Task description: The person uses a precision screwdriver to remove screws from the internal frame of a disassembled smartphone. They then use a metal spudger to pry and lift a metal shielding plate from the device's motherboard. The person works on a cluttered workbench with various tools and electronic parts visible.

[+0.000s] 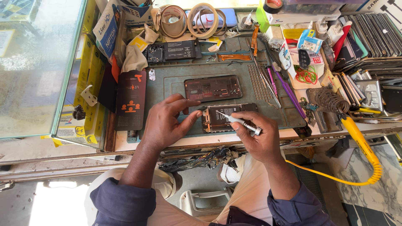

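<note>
Head view: cluttered green mat (176, 83); right fingers (245, 119) pinching screwdriver (238, 121), left fingers (190, 115) steadying opened phone (228, 117).

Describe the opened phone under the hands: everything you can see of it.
The opened phone lies flat, back cover off, near the front edge of the grey-green work mat. Its dark insides show, with copper-coloured parts at the left end. The left hand steadies that end; the right hand holds a silver screwdriver, tip on the phone's upper left. A separate dark housing lies just behind.

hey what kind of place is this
Most likely a phone repair bench: an opened phone lies on a work mat, with tweezers and a yellow soldering iron nearby.
</note>
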